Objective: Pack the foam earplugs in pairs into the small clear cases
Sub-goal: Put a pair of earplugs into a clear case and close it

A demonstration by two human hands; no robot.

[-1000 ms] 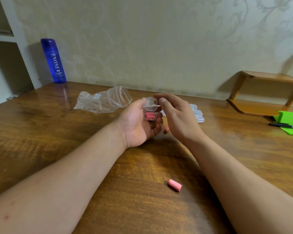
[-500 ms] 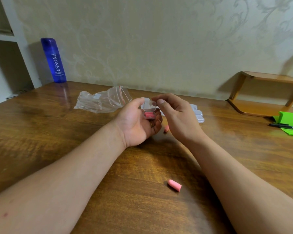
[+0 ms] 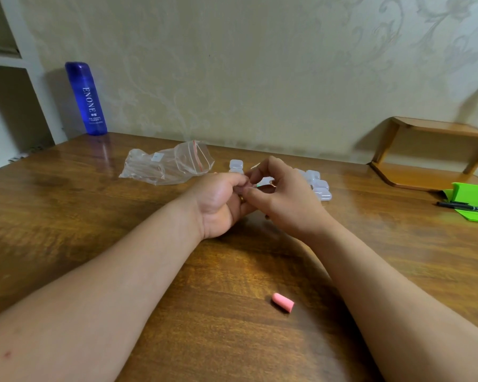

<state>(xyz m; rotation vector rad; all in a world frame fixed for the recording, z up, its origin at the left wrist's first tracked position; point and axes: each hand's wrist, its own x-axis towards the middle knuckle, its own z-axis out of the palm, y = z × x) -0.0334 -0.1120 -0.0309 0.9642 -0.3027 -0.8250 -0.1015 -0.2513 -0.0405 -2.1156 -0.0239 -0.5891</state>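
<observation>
My left hand [image 3: 218,202] and my right hand [image 3: 284,197] meet above the middle of the wooden table [image 3: 66,216], fingers pinched together around a small clear case that is almost wholly hidden between them. One pink foam earplug [image 3: 283,302] lies loose on the table near me, between my forearms. A clear case [image 3: 236,165] stands just beyond my left hand. Several more clear cases [image 3: 319,187] sit in a cluster behind my right hand.
A crumpled clear zip bag [image 3: 167,165] lies left of the cases. A blue bottle [image 3: 86,99] stands at the back left by a white shelf unit. A low wooden shelf [image 3: 431,155] is at the back right, with a green holder [image 3: 472,198] and black pen [image 3: 465,207] beside it.
The case with pink earplugs was open in my left hand; my right fingers pressed its lid down, and both hands have closed around it and sunk slightly.
</observation>
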